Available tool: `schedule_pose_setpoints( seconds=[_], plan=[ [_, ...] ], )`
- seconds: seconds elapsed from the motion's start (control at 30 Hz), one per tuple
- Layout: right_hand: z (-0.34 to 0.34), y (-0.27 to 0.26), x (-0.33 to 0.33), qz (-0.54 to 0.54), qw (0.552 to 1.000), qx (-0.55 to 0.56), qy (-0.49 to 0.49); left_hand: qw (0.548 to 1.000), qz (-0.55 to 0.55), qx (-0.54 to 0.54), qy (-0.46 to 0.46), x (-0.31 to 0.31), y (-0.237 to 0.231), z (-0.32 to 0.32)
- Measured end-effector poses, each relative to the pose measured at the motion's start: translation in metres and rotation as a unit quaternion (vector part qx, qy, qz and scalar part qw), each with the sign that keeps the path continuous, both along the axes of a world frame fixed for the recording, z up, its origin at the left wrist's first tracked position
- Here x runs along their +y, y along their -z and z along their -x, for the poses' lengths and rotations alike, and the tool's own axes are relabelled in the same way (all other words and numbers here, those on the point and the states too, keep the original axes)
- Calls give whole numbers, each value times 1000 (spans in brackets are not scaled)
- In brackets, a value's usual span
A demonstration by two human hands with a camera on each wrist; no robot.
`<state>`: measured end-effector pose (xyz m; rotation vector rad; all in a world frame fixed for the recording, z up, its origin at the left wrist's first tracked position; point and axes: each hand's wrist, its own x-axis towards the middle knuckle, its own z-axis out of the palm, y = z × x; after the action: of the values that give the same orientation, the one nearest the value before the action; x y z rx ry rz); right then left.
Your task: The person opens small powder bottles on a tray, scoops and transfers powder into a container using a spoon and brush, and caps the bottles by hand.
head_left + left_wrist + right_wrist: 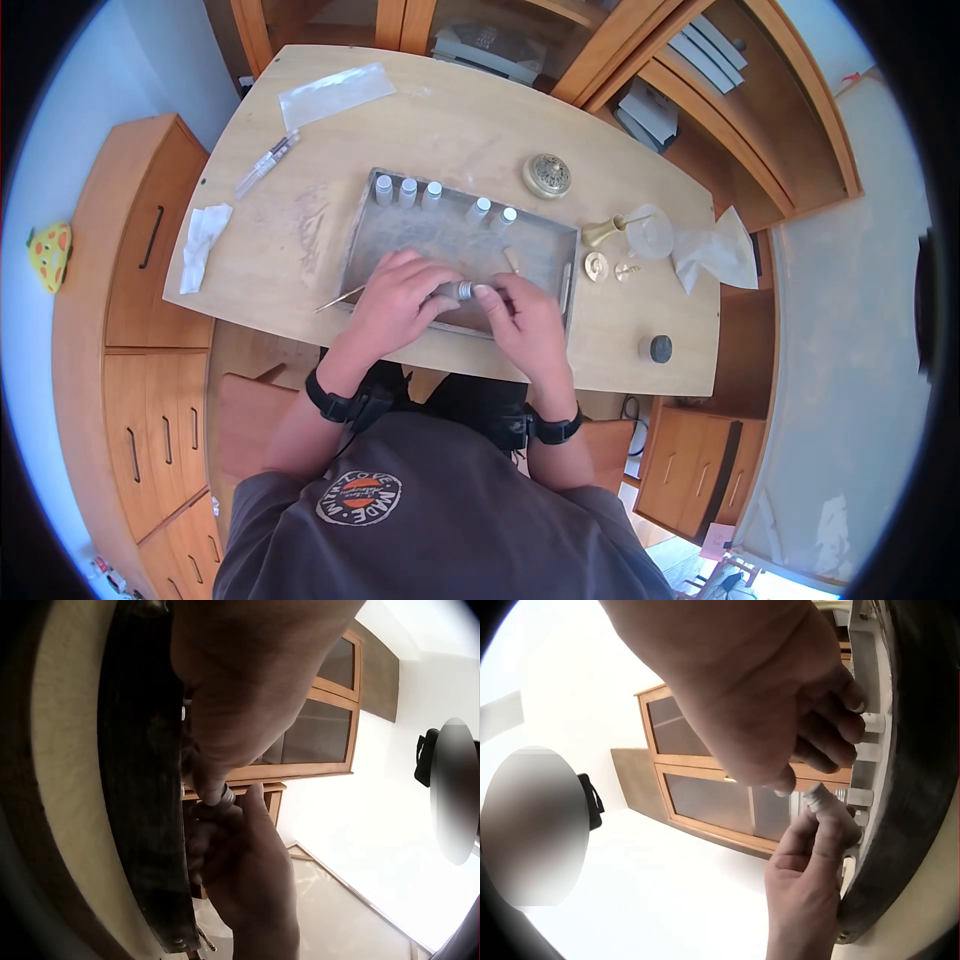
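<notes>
My left hand (pixel 395 305) grips a small vial (pixel 464 290) over the near part of a grey tray (pixel 400 240). The vial's ridged, pale top (pixel 817 798) sticks out past the left thumb and fingers in the right wrist view. Close beside that top is my right hand (pixel 530 325), its thumb right at the ridged end in the head view. The right fingers are bent, and I cannot tell whether they pinch anything. Several capped vials (pixel 407 192) stand along the tray's far side. A short, pale tool (pixel 511 260) lies in the tray beyond the right hand.
A thin, gold-coloured stick (pixel 340 298) leans at the tray's left edge. Right of the tray are a brass vase (pixel 600 232), a round brass piece (pixel 596 266) and a dark-lidded jar (pixel 655 349). Beyond it sits a lidded metal burner (pixel 547 175). Crumpled tissue (pixel 205 248) lies left.
</notes>
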<state>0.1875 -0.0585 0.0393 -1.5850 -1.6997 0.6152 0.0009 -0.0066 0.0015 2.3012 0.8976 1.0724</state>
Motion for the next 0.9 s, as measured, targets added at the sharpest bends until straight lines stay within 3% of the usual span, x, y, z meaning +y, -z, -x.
schedule_pose_setpoints(
  seconds=[0.17, 0.3, 0.4, 0.53, 0.6, 0.73, 0.9],
  plan=[
    [-26, 11, -9, -65, 993, -45, 87, 1000, 2, 10, 3, 0, 0, -1],
    [-47, 22, -16, -60, 972, -206, 94, 1000, 12, 11, 3, 0, 0, -2],
    [-47, 25, -19, -65, 967, -229, 95, 1000, 12, 7, 0, 1, 3, -3],
    [-48, 28, -19, -88, 967, -213, 104, 1000, 6, -14, -7, 1, 1, -3],
    [-50, 30, -21, -78, 981, -134, 120, 999, 13, -24, -20, 0, 0, -4],
    [-51, 28, -29, -91, 981, -93, 146, 993, 85, -60, -58, -5, -1, -4],
    [-58, 40, -42, -109, 977, 13, 185, 992, 74, -75, -71, -7, -3, -6]
  ],
)
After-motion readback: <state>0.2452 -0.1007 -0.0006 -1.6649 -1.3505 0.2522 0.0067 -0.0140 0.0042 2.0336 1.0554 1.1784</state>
